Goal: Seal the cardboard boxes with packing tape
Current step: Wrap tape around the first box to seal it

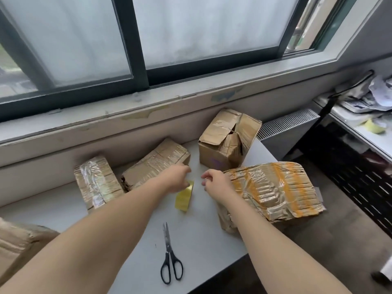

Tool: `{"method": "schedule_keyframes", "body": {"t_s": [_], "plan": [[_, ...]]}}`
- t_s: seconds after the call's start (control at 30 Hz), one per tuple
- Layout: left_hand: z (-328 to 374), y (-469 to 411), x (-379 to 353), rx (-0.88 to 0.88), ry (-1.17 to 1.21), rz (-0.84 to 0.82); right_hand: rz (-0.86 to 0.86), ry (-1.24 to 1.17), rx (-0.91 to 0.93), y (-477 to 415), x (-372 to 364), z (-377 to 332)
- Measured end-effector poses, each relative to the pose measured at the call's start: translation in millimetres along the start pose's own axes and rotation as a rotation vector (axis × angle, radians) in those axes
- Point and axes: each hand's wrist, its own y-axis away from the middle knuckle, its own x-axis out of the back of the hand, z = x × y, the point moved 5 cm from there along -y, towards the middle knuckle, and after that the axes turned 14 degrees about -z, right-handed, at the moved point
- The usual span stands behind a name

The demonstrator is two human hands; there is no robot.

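A yellow tape roll [184, 198] stands on edge in the middle of the white table [197, 236]. My left hand [177, 179] grips its top edge. My right hand [216, 182] hovers just to the right of the roll with loosely curled fingers and nothing visible in them; it lies over the left end of a large crumpled box with orange tape [275, 189]. Behind it an upright box [227, 141] has loose, torn top flaps. A long taped box [157, 164] and a small taped box [95, 183] lie at the left.
Black-handled scissors [169, 257] lie shut near the table's front edge. Another cardboard box [19, 245] sits at the lower left corner. A window sill runs behind the table, a radiator [286, 124] and a cluttered shelf [364, 102] stand to the right.
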Motion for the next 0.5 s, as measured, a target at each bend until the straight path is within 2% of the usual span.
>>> {"method": "schedule_keyframes", "body": {"t_s": [0.23,0.5], "plan": [[-5.9,-17.0,-12.5,-0.024,-0.034,-0.037,-0.067,-0.038,0.058,-15.3,-13.2,5.0],[-8.8,-12.1,-14.7,-0.038,-0.008,0.013,-0.120,-0.002,-0.102,-19.0,-32.8,11.3]]}}
